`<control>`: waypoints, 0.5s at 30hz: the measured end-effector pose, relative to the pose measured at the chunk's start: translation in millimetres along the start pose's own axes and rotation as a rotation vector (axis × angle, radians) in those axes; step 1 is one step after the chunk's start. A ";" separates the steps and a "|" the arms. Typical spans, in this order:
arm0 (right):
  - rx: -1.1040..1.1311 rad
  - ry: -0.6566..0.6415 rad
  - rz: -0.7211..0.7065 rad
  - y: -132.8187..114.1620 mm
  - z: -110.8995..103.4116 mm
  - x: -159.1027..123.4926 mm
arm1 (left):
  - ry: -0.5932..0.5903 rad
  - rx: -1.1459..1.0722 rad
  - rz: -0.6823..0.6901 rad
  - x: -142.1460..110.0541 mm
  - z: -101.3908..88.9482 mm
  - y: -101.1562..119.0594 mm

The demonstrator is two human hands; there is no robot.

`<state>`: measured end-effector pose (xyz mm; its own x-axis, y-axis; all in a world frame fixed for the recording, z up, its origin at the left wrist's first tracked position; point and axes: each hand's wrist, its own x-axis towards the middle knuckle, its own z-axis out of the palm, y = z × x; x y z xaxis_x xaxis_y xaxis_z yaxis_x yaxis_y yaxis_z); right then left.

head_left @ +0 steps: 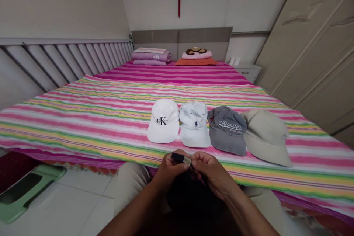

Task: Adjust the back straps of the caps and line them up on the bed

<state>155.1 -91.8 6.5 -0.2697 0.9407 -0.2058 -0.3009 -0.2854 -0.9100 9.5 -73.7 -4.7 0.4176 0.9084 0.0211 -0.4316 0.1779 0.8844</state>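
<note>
The bed [116, 118] spreads widest, under a striped cover. Below its near edge, between the knees, sits a dark bulk that looks like a black cap [185, 199], its outline lost in shadow. Over it, the left hand [171, 169] is closed, gripping a dark strap [177, 157] with a metal buckle [187, 160] by the thumb. The right hand [210, 167] has its fingertips pinched together just beside the buckle; what lies between them I cannot tell.

For careful handling, the cap's weight is best left on the lap, the strap kept flat and untwisted, the buckle steadied by the left thumb, and the right fingers moved in small, even pulls so the fabric does not bunch in the metal.

Counted: one bed, two stacks of folded bedding [152, 57] [197, 56], one green stool [51, 172], four caps in a row on the cover, white [163, 121], pale [194, 121], grey [227, 132] and beige [267, 136], one black cap, two hands, one visible strap, one buckle
</note>
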 end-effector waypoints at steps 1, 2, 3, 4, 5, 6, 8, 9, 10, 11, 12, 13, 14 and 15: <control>0.039 -0.004 0.006 -0.4 -0.1 -0.1 | -0.002 0.002 0.007 0.1 -0.8 -0.6; 0.083 -0.015 0.009 -0.9 -0.3 -0.3 | -0.004 -0.002 0.011 0.2 -1.7 -1.5; 0.123 -0.032 0.013 -1.7 -0.4 -0.6 | -0.003 -0.009 0.012 0.5 -2.6 -2.7; 0.153 -0.048 0.018 -2.6 -0.4 -1.0 | -0.001 -0.018 0.010 0.9 -3.4 -3.9; 0.170 -0.058 0.023 -3.6 -0.1 -1.3 | -0.003 -0.027 0.005 1.2 -3.8 -5.0; 0.176 -0.057 0.027 -4.5 0.5 -1.6 | -0.007 -0.036 -0.003 1.5 -4.0 -5.9; 0.166 -0.031 0.028 -6.2 2.2 -1.9 | -0.031 -0.047 -0.022 1.6 -3.7 -6.6; 0.154 -0.013 0.022 -6.6 3.1 -1.7 | -0.046 -0.052 -0.029 1.5 -3.4 -6.5; 0.139 0.002 0.009 -6.8 3.8 -1.4 | -0.060 -0.055 -0.035 1.2 -3.3 -6.1; 0.121 0.016 -0.006 -6.7 4.2 -0.9 | -0.069 -0.055 -0.035 1.0 -3.3 -5.5; 0.103 0.030 -0.019 -6.4 4.3 -0.3 | -0.074 -0.052 -0.030 0.8 -3.5 -4.8; 0.086 0.045 -0.026 -5.9 4.1 0.4 | -0.079 -0.049 -0.027 0.8 -3.9 -4.1; 0.070 0.060 -0.027 -5.3 3.7 1.1 | -0.080 -0.043 -0.024 1.0 -4.4 -3.3; 0.057 0.073 -0.023 -4.9 3.4 1.8 | -0.078 -0.032 -0.025 1.3 -4.8 -2.6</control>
<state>153.0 -89.3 11.8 -0.1955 0.9575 -0.2122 -0.3584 -0.2712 -0.8933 7.3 -71.2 -9.1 0.4890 0.8715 0.0364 -0.4451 0.2135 0.8696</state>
